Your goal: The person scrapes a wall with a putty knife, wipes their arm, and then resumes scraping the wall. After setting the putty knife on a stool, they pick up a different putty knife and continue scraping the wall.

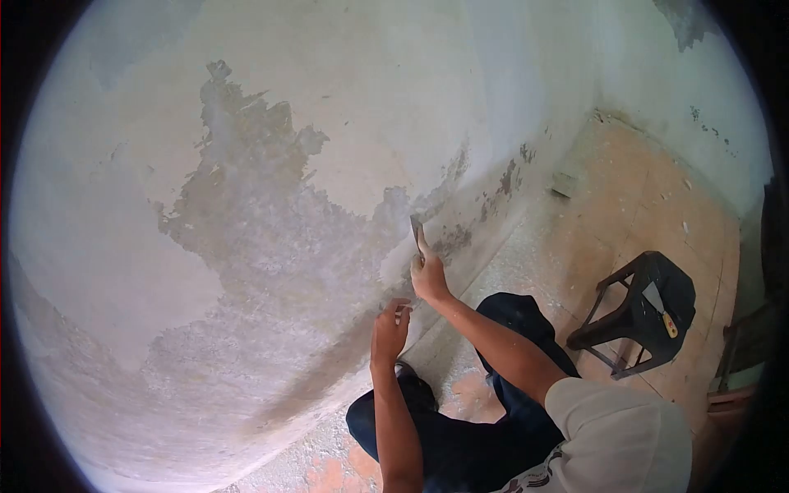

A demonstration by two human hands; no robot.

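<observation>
In my right hand (430, 275) is a scraper (416, 225), its flat blade up against the wall (362, 148) at the edge of a bare grey patch (263, 197). The index finger stretches along the tool, and the other fingers wrap round its handle, which is mostly hidden. Lower and to the left, my left hand (389, 333) hovers close to the wall with its fingers loosely bent and a little apart. Nothing shows in it.
A black plastic stool (641, 316) stands on the tiled floor at the right, with a yellow-handled putty knife (660, 309) on its seat. A small block (562, 185) lies by the far wall base. Dust and flakes cover the floor (329, 460) along the wall. My bent legs (468, 444) are close below.
</observation>
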